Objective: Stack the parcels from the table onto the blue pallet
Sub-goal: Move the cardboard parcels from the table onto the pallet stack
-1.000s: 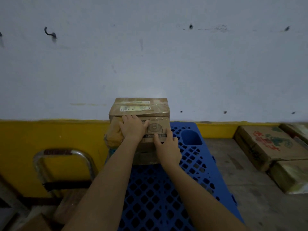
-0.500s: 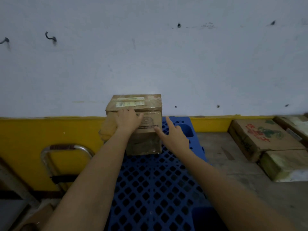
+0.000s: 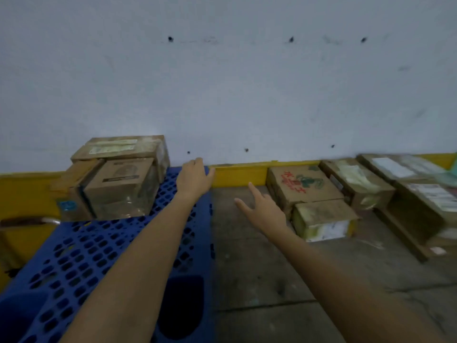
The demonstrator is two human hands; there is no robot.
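Cardboard parcels sit at the far left end of the blue pallet (image 3: 103, 248): a taped brown box (image 3: 121, 188) in front, a flatter labelled box (image 3: 123, 147) behind it against the wall, and a smaller one (image 3: 71, 186) at its left. My left hand (image 3: 194, 180) hovers over the pallet's far right corner, fingers loosely curled, holding nothing. To its right, my right hand (image 3: 263, 210) is spread above the grey surface (image 3: 259, 263), near a box with red print (image 3: 301, 184) and a small pale-fronted box (image 3: 324, 221).
More parcels (image 3: 358, 186) with white labels lie in a row at the far right along the yellow band (image 3: 239, 173) under the white wall. A metal trolley handle (image 3: 29, 221) shows at the left edge beside the pallet.
Both hands have let go of the taped box on the pallet and moved right; the right hand now reaches over the grey surface. The view has swung right, showing more parcels.
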